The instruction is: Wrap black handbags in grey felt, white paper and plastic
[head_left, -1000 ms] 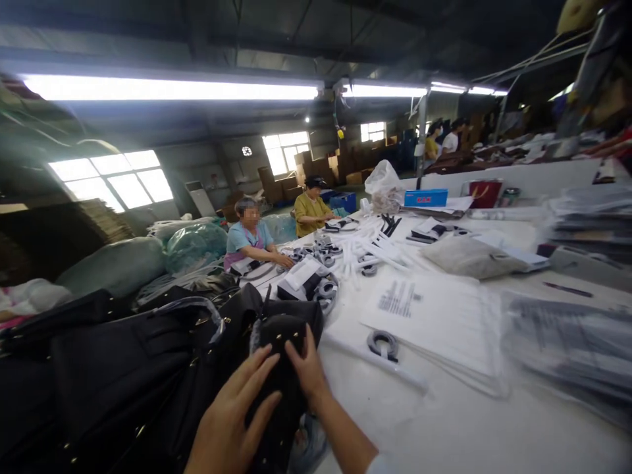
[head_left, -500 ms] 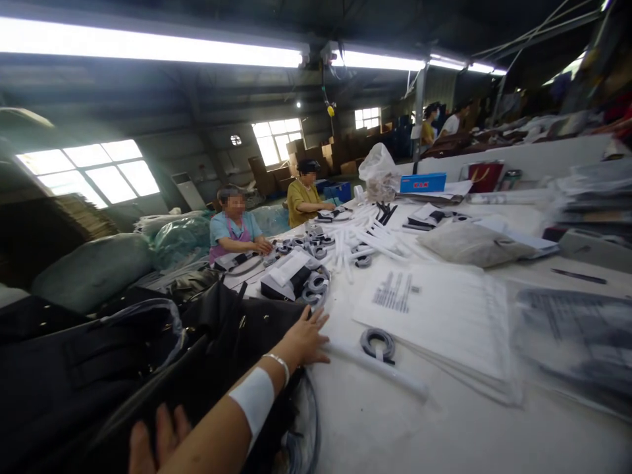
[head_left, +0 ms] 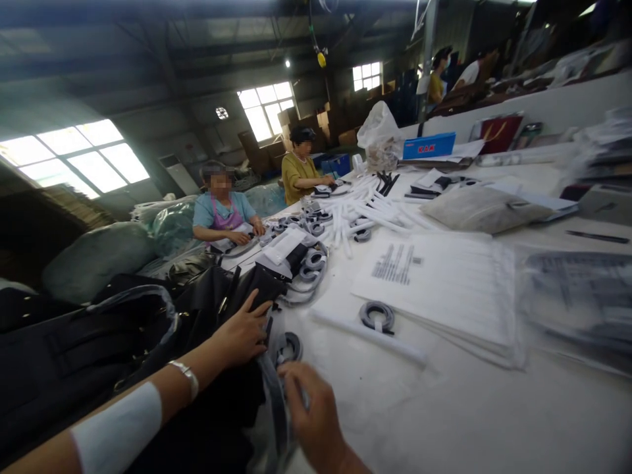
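My left hand [head_left: 241,332], with a bracelet and a white patch on its forearm, lies with fingers spread on the edge of a black bag [head_left: 197,395]. Closer to me, my right hand [head_left: 316,411] has its fingers curled at a plastic-wrapped grey strap [head_left: 278,408] beside the bag. Its fingertips are partly hidden, but they appear closed on the strap. Just beyond it sits a coiled dark strap [head_left: 289,345]. Another coil [head_left: 376,316] rests by a white tube [head_left: 368,337] on the table.
Printed white plastic bags [head_left: 439,289] lie stacked on the white table [head_left: 444,421]. White tubes [head_left: 365,214], several coils and a blue box [head_left: 428,146] are farther back. Two co-workers, one in a pink apron [head_left: 224,214] and one in a yellow top [head_left: 297,178], work along the far left side.
My left hand has drawn back leftward along the black bag. My right hand has come from under the left arm, over the bag, to the strap at its right. The view has tilted.
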A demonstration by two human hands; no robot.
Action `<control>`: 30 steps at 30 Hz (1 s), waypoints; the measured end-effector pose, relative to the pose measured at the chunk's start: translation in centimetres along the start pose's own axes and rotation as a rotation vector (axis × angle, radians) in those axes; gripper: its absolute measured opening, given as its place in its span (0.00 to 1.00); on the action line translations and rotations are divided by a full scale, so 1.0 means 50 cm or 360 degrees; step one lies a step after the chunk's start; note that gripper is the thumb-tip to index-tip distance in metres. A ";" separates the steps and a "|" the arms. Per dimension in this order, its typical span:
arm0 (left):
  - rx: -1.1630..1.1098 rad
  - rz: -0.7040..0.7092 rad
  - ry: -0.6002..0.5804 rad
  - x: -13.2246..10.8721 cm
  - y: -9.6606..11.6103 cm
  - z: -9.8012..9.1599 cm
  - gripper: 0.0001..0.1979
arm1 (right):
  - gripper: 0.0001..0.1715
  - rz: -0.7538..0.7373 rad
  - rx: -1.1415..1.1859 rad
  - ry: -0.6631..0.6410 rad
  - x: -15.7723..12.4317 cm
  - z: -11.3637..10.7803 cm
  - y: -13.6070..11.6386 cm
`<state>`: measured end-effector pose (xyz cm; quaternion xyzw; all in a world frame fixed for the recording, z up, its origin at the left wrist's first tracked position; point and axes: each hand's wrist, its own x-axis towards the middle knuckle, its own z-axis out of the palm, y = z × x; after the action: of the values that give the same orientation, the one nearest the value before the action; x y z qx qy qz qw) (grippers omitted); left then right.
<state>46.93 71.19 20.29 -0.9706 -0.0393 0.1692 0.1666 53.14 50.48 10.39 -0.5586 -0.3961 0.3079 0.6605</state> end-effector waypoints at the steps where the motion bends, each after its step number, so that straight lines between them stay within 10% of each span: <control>1: -0.0012 -0.0010 0.0006 -0.015 -0.005 -0.007 0.12 | 0.18 0.0065 0.0004 0.0088 0.034 -0.018 0.026; 5: -0.0043 -0.0064 0.0017 -0.054 -0.014 -0.022 0.09 | 0.20 0.0242 0.0079 0.0078 0.143 -0.017 0.113; 14: -0.0035 -0.0136 0.0055 -0.062 -0.010 -0.014 0.12 | 0.42 0.0344 0.0453 -0.0307 0.213 0.182 0.104; 22: -0.0041 -0.0261 0.0233 -0.151 -0.028 0.001 0.15 | 0.34 0.0286 0.0408 -0.0568 0.272 0.163 0.148; 30: -0.0086 -0.0257 0.0222 -0.143 -0.033 0.026 0.14 | 0.15 0.0060 -0.0319 -0.0189 0.490 0.159 0.197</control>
<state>39.73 72.21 21.93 -0.9779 -0.1101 0.0862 0.1556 58.77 77.04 5.62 -0.6101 -0.4528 0.3116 0.5708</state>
